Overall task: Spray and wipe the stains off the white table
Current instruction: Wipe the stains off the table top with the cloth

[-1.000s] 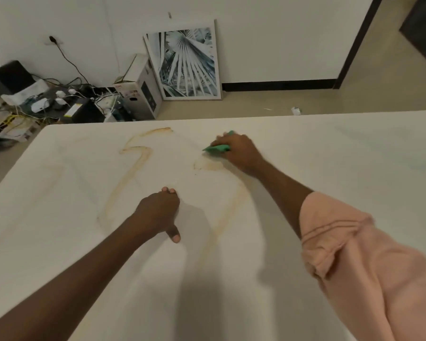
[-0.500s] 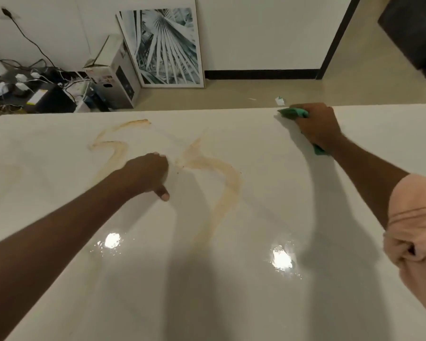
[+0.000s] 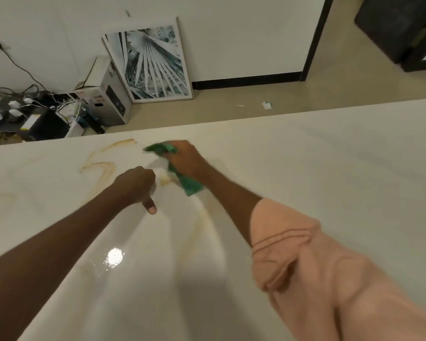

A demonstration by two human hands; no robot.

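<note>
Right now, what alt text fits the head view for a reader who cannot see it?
A right hand grips a green cloth on a white table, wiping brown stains. The left hand rests as a fist on the table beside it.

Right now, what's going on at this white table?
A person is wiping brown stains off the white table. The right hand grips a green cloth and presses it on the surface near the far edge. The left hand rests on the table as a fist, holding nothing. A zigzag brown stain remains to its left.
</note>
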